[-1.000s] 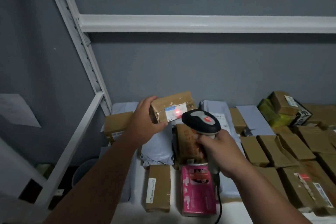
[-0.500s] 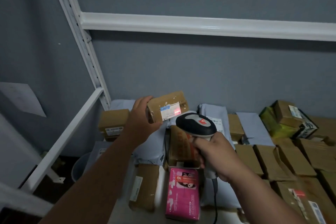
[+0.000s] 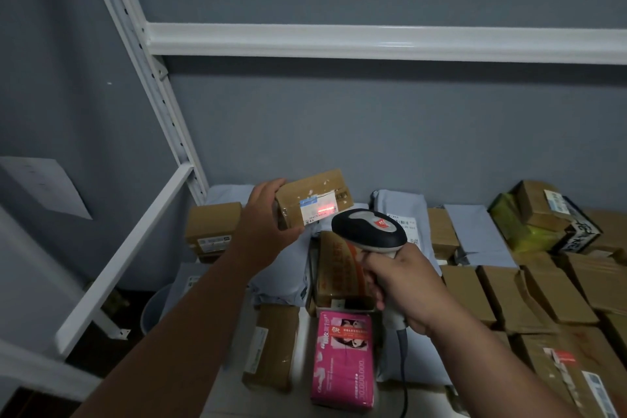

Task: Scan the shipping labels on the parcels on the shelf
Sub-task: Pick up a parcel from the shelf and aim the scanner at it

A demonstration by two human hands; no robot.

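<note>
my left hand (image 3: 268,224) holds a small brown cardboard parcel (image 3: 314,198) up off the shelf, fingers curled round its left end, thumb under the lower edge. its white shipping label (image 3: 318,210) faces me, just right of my fingertips, with a red scan line glowing across it. my right hand (image 3: 403,285) is wrapped tight round the grip of a black-and-grey handheld barcode scanner (image 3: 369,229), whose head points at the label from just below and to the right; scanner and parcel are apart. its cable (image 3: 403,370) hangs down. below, on the white metal shelf (image 3: 237,397): a pink printed box (image 3: 344,360), grey poly mailers (image 3: 403,214), more brown cartons (image 3: 543,292), a yellow-green package (image 3: 515,227) far right.
</note>
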